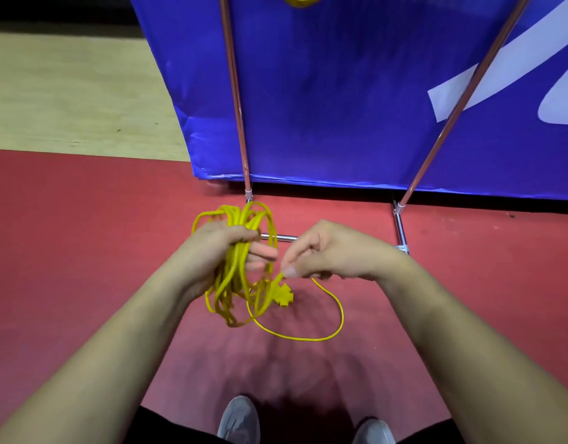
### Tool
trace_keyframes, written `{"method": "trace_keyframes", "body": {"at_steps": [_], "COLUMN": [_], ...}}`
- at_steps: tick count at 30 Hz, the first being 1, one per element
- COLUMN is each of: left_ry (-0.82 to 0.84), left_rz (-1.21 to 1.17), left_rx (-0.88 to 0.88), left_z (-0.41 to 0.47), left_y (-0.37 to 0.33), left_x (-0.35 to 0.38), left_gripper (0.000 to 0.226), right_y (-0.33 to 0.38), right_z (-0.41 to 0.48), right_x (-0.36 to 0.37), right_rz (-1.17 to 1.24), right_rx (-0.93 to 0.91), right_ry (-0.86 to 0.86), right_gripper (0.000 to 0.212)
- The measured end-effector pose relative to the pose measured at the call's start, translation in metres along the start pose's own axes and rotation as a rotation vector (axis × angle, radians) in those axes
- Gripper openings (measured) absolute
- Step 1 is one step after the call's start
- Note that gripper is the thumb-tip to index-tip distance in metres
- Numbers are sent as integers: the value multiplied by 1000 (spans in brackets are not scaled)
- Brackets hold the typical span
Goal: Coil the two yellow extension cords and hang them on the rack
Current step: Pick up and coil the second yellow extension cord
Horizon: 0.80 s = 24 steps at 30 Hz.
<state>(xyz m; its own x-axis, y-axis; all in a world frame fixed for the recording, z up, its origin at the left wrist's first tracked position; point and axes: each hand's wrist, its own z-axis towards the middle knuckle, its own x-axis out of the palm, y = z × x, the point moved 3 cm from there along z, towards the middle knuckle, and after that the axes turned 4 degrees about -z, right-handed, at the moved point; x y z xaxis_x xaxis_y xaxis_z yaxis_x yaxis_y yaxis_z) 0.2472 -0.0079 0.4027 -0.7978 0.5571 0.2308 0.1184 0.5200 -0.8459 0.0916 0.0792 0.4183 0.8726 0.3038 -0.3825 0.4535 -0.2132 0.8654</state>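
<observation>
My left hand (225, 248) grips a bundle of loops of a yellow extension cord (241, 277), held above the red floor. My right hand (321, 254) pinches the cord's free end just above its yellow plug (284, 296). A loose loop of the same cord hangs below my right hand and curves back to the bundle. A second yellow cord (300, 0) shows at the top edge, hanging up by the rack; most of it is out of frame. The rack (236, 100) stands right in front of me, with two slanted poles and a metal base.
A blue banner (340, 91) with white markings hangs behind the rack poles. The rack's metal base bars (401, 232) lie on the red floor (84, 251) close to my hands. A pale wooden floor (68, 91) lies at the far left. My grey shoes (241, 421) are at the bottom.
</observation>
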Motion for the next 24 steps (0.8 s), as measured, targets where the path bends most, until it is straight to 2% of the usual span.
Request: {"method": "trace_keyframes", "body": {"at_steps": [3, 5, 7, 9, 11, 15, 18, 24], "left_ry": [147, 183, 214, 199, 196, 178, 70, 122], "left_rz": [43, -67, -256, -320, -267, -88, -111, -164], "left_rx": [-37, -63, -78, -68, -75, -140, -135, -215], "left_z": [-9, -9, -7, -5, -4, -2, -1, -4], "left_y": [4, 0, -6, -9, -6, 1, -2, -4], "left_x": [18, 19, 17, 12, 10, 11, 4, -6], "left_gripper": [17, 17, 12, 11, 9, 13, 22, 29], "right_y": [9, -7, -33, -63, -84, -80, -63, -46], "right_z": [8, 11, 9, 4, 0, -3, -4, -8], "right_x": [-8, -17, -22, -22, -22, -28, -29, -36], "right_rz": [186, 252, 229, 202, 182, 187, 128, -17], "right_rx": [-153, -151, -87, -23, -1, -33, -72, -130], "right_ry": [-256, -371, -372, -316, -299, -393, -385, -334], "right_gripper": [6, 12, 14, 12, 11, 10, 15, 22]}}
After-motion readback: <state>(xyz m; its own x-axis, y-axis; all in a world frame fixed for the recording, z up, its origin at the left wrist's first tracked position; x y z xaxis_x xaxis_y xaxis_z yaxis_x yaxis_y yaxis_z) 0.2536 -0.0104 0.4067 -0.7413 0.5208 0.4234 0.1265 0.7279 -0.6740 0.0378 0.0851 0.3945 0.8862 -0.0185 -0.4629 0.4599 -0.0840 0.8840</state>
